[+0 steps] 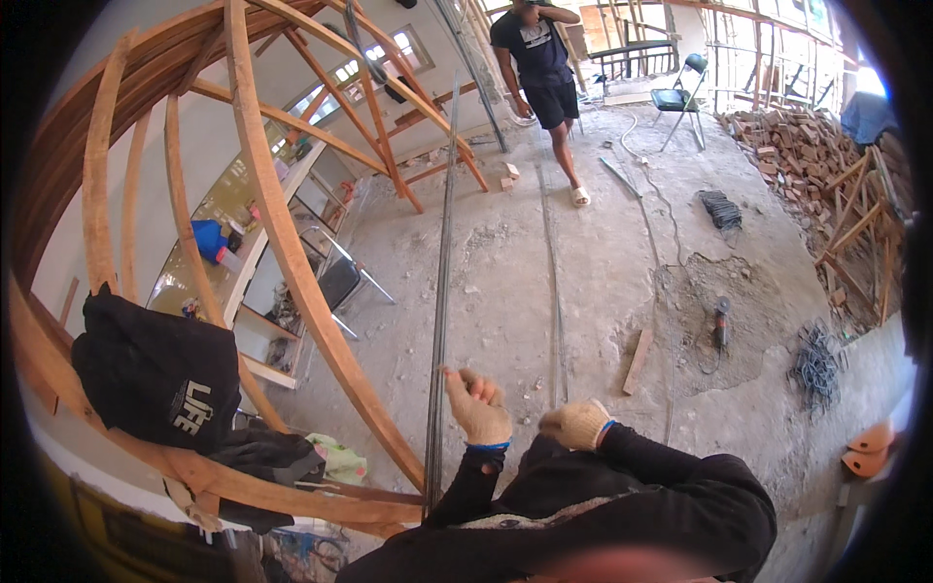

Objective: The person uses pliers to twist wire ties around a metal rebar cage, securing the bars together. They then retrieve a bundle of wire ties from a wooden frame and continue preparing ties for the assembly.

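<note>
My left hand [477,405] wears a cream work glove with a blue cuff; its palm faces up, fingers loosely curled and apart, holding nothing. It hovers just right of a long steel rebar [442,262] that runs from near my body away across the concrete floor. My right hand [576,424], in the same kind of glove, is closed into a loose fist with nothing visible in it. A second rebar [554,291] lies on the floor just beyond it. Black sleeves cover both my forearms.
Curved wooden ribs [282,233] arch at the left, with a black garment [155,374] draped over one. A person [542,68] stands at the far end. An angle grinder [721,323], a wood offcut [638,360], wire bundles [816,364], a brick pile [802,146] and folding chair [680,97] are on the floor.
</note>
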`<state>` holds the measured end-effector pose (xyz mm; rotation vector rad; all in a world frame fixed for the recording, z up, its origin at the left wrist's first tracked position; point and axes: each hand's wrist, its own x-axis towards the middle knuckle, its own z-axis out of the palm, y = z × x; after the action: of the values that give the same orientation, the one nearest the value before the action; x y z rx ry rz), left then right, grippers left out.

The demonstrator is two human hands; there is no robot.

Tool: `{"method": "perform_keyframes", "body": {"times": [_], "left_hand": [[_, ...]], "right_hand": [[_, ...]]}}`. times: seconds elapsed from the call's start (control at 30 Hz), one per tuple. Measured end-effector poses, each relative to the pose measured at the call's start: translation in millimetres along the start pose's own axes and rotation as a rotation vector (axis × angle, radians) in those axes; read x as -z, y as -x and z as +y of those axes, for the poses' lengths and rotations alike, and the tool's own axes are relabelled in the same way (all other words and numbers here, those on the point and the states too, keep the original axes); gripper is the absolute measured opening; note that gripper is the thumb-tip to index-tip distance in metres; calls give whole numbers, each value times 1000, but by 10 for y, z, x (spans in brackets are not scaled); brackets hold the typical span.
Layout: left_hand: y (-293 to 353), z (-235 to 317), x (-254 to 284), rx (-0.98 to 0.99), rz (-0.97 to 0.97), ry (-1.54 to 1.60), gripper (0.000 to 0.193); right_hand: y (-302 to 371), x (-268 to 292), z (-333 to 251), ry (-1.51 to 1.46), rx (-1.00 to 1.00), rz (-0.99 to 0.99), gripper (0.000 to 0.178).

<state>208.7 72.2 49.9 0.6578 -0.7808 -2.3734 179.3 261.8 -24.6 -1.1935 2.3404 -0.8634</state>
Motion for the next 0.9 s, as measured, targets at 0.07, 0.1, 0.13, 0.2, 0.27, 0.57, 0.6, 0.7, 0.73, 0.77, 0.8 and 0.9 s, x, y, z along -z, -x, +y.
{"method": "perform_keyframes", "body": {"times": [0.07,0.1,0.13,0.2,0.27,0.57,0.6,0.7,0.73,0.77,0.8,0.9], "left_hand": [[-5,63,-24,151,-84,-43,35],[-23,104,-26,222,-92,3,35],[-38,146,-20,276,-134,57,36],[-51,213,-9,407,-157,200,40],[1,244,-17,377,-234,269,43],[371,254,-229,15,-312,57,53],[332,291,-220,5,-329,57,54],[168,469,-108,70,-281,62,53],[132,452,-67,96,-286,113,53],[103,401,-32,121,-260,175,52],[115,332,31,139,-227,217,52],[278,-66,209,95,-296,18,55]], "right_hand": [[109,133,-42,-132,243,-293,28],[172,220,-63,-306,351,-299,28],[249,306,-88,-445,426,-338,27],[363,456,-130,-799,558,-284,27],[456,553,-148,-867,183,139,24],[209,56,-332,20,-217,167,26],[223,25,-327,32,-136,74,27],[272,17,-258,-167,-93,230,28],[262,21,-232,-182,-135,242,28],[238,27,-209,-200,-162,271,28],[215,11,-203,-220,-197,290,28],[155,-45,-241,-284,-251,331,30]]}}
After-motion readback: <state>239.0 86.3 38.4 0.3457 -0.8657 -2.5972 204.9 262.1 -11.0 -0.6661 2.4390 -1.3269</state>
